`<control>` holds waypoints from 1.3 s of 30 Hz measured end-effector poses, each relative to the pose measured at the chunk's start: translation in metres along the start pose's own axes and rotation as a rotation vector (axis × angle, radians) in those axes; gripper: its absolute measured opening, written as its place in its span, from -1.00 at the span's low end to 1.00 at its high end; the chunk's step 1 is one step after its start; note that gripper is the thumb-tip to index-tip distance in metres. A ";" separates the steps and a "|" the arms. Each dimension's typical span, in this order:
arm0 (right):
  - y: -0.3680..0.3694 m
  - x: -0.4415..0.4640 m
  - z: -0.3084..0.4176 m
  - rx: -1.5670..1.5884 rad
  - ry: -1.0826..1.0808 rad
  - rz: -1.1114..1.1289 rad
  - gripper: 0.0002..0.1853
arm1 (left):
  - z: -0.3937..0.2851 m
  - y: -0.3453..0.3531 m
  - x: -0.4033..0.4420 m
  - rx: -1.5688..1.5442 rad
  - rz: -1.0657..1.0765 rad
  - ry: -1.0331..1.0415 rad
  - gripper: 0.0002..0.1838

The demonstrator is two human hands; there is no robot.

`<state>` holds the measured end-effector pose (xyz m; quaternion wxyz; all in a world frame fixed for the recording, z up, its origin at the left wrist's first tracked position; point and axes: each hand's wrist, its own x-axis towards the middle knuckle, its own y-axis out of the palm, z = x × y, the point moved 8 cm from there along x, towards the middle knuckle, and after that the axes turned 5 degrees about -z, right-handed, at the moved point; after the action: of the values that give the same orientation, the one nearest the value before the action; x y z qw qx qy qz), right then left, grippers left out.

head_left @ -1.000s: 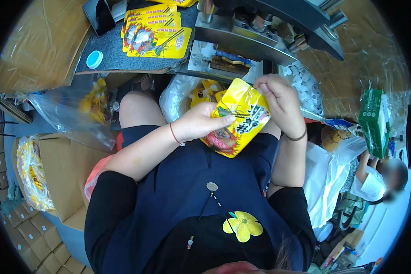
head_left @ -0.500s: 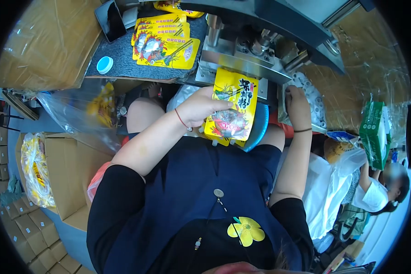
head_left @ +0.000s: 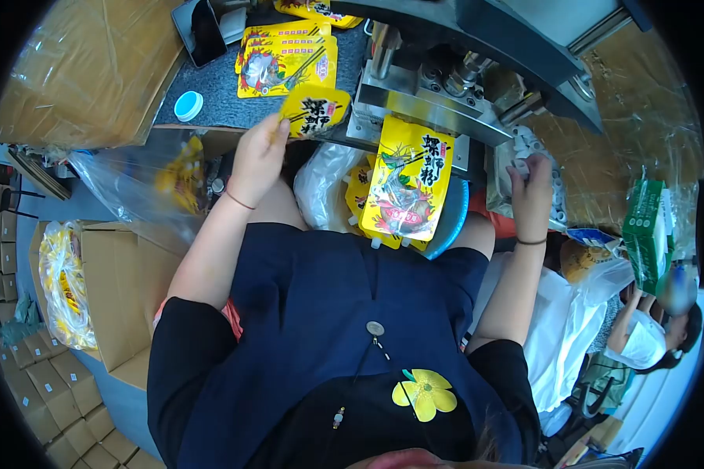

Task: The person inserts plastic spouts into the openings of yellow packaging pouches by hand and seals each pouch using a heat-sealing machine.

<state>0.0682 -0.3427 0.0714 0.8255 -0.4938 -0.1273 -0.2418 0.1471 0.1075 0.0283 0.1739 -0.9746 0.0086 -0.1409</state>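
Observation:
Between its thumb and fingers, my left hand (head_left: 260,160) holds a yellow pouch (head_left: 314,111) near the front edge of the dark worktop. Another yellow pouch (head_left: 405,184) hangs at the front of the metal press (head_left: 438,105), untouched by either hand; white spouts show below its lower edge. My right hand (head_left: 533,191) is raised at the tray of small white parts (head_left: 555,168), fingers pinched together; whatever they hold is too small to name. Several overlapping yellow pouches (head_left: 293,66) lie on the worktop.
A blue-white round cap (head_left: 188,105) and a dark phone (head_left: 206,33) are on the worktop. Below the press is a blue-rimmed tub (head_left: 455,223) with more pouches. An open carton (head_left: 117,297) stands at left. Another person (head_left: 641,336) is at far right, beyond a green box (head_left: 645,234).
My left hand has left the pouch at the press, moved left to the worktop and taken another pouch. My right hand has lifted slightly from the tray of white parts.

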 end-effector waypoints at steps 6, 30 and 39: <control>0.011 -0.020 0.114 0.393 -0.326 0.263 -0.66 | -0.014 0.071 -0.034 -0.113 0.338 -0.032 -0.75; 0.012 -0.015 0.107 0.466 -0.226 0.263 -0.84 | -0.041 0.192 -0.105 -0.611 0.788 -0.534 -0.60; 0.020 -0.017 0.114 0.248 -0.413 0.434 -0.78 | -0.045 0.199 -0.113 -0.745 0.826 -0.624 -0.61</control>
<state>0.0670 -0.2307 0.1033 0.8683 -0.4439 -0.2122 0.0625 0.0322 -0.0867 -0.0299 -0.1426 -0.8814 0.3808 0.2406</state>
